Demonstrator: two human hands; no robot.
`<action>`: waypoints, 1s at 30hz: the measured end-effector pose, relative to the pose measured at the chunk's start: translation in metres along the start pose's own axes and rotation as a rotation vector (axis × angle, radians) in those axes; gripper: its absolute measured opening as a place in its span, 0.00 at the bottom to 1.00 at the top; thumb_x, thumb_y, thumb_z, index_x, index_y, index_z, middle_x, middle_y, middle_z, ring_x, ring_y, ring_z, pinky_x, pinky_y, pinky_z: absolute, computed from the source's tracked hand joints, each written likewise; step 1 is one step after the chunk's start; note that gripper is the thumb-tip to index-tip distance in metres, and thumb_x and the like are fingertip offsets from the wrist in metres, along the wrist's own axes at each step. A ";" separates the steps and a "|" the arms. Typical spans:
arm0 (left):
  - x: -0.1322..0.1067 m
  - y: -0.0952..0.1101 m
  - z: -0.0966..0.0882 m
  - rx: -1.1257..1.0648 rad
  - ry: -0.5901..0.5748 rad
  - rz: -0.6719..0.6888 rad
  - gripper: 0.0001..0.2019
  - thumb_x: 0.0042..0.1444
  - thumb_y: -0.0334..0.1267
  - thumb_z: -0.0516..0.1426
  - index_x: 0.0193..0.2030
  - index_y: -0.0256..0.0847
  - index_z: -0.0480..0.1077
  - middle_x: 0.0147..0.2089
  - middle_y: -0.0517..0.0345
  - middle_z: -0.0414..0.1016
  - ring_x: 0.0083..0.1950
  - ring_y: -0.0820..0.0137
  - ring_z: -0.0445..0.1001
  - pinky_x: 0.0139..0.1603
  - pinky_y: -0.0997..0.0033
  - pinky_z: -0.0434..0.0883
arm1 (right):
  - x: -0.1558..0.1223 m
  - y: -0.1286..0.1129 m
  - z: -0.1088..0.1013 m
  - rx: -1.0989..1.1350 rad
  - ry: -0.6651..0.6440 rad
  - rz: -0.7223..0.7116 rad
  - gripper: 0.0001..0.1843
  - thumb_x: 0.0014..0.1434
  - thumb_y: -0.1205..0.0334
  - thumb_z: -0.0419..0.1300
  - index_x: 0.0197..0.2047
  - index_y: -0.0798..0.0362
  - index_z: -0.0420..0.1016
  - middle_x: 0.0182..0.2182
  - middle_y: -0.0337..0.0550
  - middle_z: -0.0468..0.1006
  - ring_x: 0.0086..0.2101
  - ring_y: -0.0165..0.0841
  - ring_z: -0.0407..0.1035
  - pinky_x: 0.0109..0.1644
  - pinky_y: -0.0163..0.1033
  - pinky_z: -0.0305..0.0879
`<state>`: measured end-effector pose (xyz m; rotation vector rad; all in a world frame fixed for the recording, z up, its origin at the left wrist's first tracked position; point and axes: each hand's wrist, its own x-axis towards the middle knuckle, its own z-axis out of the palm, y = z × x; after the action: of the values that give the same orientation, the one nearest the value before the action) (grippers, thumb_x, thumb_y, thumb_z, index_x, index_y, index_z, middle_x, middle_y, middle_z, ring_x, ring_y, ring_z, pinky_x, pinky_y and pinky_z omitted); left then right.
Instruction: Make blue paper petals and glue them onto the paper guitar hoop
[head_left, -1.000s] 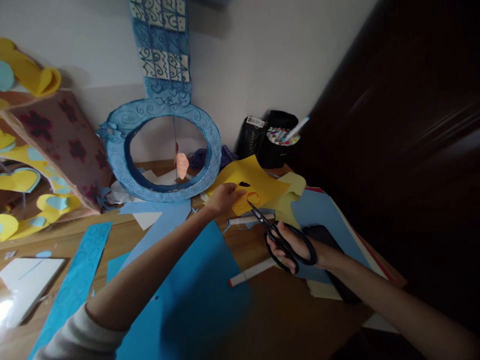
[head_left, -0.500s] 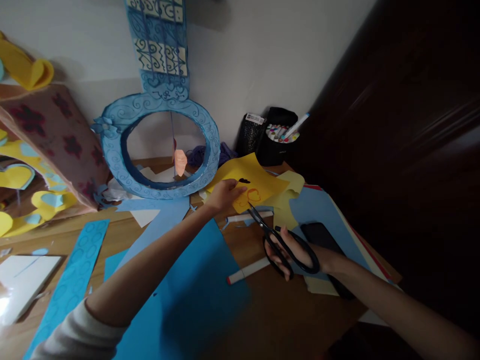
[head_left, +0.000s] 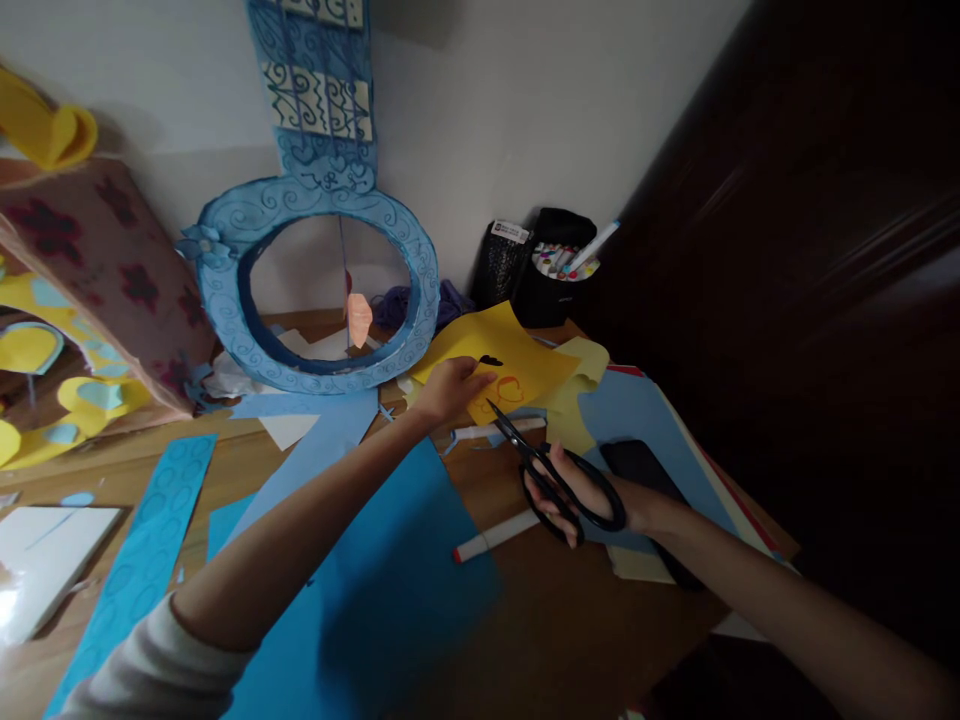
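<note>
My left hand pinches the near left part of a yellow sheet of paper, which has orange heart outlines drawn near its lower edge. A small dark patch shows on the sheet beside my thumb. My right hand has its fingers through the handles of black-handled scissors. The blades point up and left, with their tips at the sheet's lower edge by the drawn outlines. Whether the paper lies between the blades is hard to make out.
A white marker with a red end lies below the scissors. Blue paper covers the table's middle. A dark phone lies right of my right hand. A blue decorated ring-shaped craft and a black marker case stand behind.
The scissors and my right hand have shifted slightly left and up, and the blade tips have moved left along the sheet's lower edge. My left hand keeps its hold.
</note>
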<state>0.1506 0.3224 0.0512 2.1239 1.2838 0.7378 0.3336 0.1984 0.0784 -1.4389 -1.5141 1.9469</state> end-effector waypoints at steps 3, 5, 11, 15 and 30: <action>0.000 -0.001 0.001 -0.009 0.010 -0.003 0.14 0.61 0.45 0.53 0.36 0.35 0.69 0.31 0.60 0.70 0.28 0.76 0.69 0.29 0.72 0.70 | 0.001 0.001 -0.001 -0.011 0.006 -0.007 0.36 0.48 0.24 0.40 0.26 0.52 0.62 0.19 0.32 0.59 0.14 0.22 0.54 0.18 0.31 0.61; 0.000 -0.001 0.001 -0.019 0.015 -0.010 0.14 0.61 0.45 0.53 0.36 0.35 0.69 0.31 0.60 0.70 0.28 0.75 0.69 0.29 0.72 0.70 | 0.001 0.002 0.000 0.003 0.021 -0.017 0.35 0.47 0.24 0.43 0.26 0.51 0.61 0.18 0.31 0.58 0.14 0.22 0.53 0.16 0.30 0.59; 0.000 0.001 0.002 -0.067 0.025 -0.059 0.13 0.60 0.45 0.53 0.36 0.35 0.68 0.32 0.60 0.70 0.28 0.75 0.69 0.30 0.71 0.69 | -0.001 0.010 0.007 0.064 0.103 -0.062 0.33 0.48 0.26 0.48 0.27 0.52 0.60 0.18 0.30 0.58 0.13 0.21 0.53 0.14 0.29 0.56; -0.004 0.011 0.004 -0.092 0.089 -0.098 0.13 0.60 0.45 0.54 0.34 0.34 0.68 0.30 0.61 0.69 0.28 0.75 0.68 0.29 0.72 0.69 | 0.003 0.015 0.016 0.146 0.129 -0.126 0.35 0.48 0.25 0.46 0.28 0.53 0.62 0.19 0.31 0.60 0.15 0.23 0.57 0.19 0.32 0.63; -0.033 0.045 0.035 -0.267 0.366 -0.243 0.13 0.62 0.43 0.52 0.45 0.36 0.67 0.38 0.56 0.72 0.34 0.72 0.72 0.34 0.68 0.72 | 0.045 0.031 0.063 0.492 0.417 -0.342 0.42 0.41 0.19 0.38 0.24 0.52 0.64 0.15 0.37 0.65 0.14 0.29 0.62 0.18 0.36 0.62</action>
<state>0.1892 0.2688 0.0525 1.6348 1.5001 1.1554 0.2711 0.1825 0.0257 -1.1783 -0.9349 1.5442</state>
